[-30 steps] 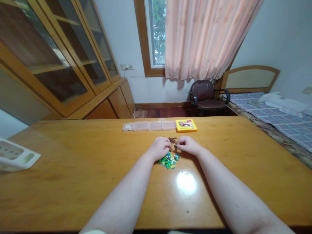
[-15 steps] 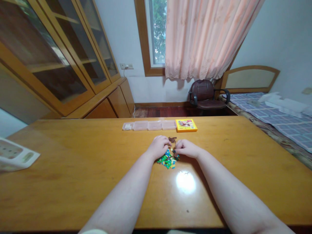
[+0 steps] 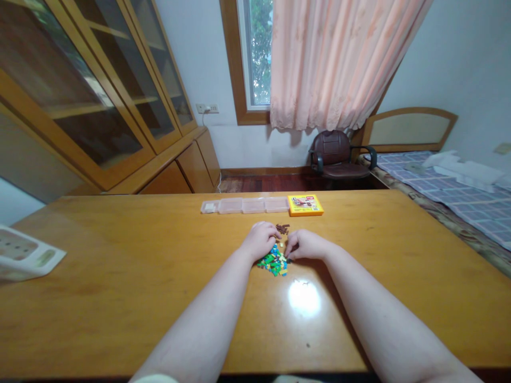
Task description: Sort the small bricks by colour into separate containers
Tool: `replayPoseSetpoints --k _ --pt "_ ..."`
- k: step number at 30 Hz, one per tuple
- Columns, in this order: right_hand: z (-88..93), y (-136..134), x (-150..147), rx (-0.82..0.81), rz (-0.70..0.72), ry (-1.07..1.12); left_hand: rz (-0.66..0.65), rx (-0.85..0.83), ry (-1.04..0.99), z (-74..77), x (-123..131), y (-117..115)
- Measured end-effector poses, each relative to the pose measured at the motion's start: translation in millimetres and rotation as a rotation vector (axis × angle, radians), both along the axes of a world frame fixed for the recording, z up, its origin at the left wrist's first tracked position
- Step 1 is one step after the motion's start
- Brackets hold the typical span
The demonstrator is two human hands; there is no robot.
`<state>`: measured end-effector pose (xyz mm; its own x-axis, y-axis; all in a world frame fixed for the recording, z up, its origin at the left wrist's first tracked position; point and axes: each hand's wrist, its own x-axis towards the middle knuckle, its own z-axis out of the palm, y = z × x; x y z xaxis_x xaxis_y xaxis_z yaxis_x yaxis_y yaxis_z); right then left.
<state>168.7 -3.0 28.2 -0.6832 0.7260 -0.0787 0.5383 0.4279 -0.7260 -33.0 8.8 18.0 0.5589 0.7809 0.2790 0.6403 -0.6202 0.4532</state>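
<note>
A heap of small toy building bricks (image 3: 273,261), mostly green, blue and yellow, lies on the table between my hands. My left hand (image 3: 260,240) rests at the heap's upper left edge, its fingers curled; whatever they hold is hidden. Close to the heap's right side, my right hand (image 3: 306,245) has thumb and fingers pinched together, pointing down at dark bricks (image 3: 289,260). What sits between those fingertips is too small to make out. One pale yellow brick (image 3: 281,244) lies apart between the hands. Beyond them is a small pile of brown bricks (image 3: 282,229).
Along the far edge of the wooden table (image 3: 159,298) lie a clear compartment tray (image 3: 253,205) and a yellow box (image 3: 305,205). A white plastic object (image 3: 30,254) stands at the left. An office chair (image 3: 337,154) is behind the table.
My right hand's fingertips have moved down toward the dark bricks at the heap's right. The black brick seen at them earlier no longer shows there. My left hand stays put.
</note>
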Motion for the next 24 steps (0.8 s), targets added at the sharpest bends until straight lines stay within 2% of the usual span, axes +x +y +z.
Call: replayPoseSetpoints --k 13,24 --pt "-6.0 6.3 3.1 -0.008 -0.043 0.108 -0.003 -0.016 -0.001 2.9 -0.4 -0.4" --pt "-23.2 17.6 7.2 0.130 -0.328 0.105 0.009 -0.008 -0.006 1.7 -1.4 0.1"
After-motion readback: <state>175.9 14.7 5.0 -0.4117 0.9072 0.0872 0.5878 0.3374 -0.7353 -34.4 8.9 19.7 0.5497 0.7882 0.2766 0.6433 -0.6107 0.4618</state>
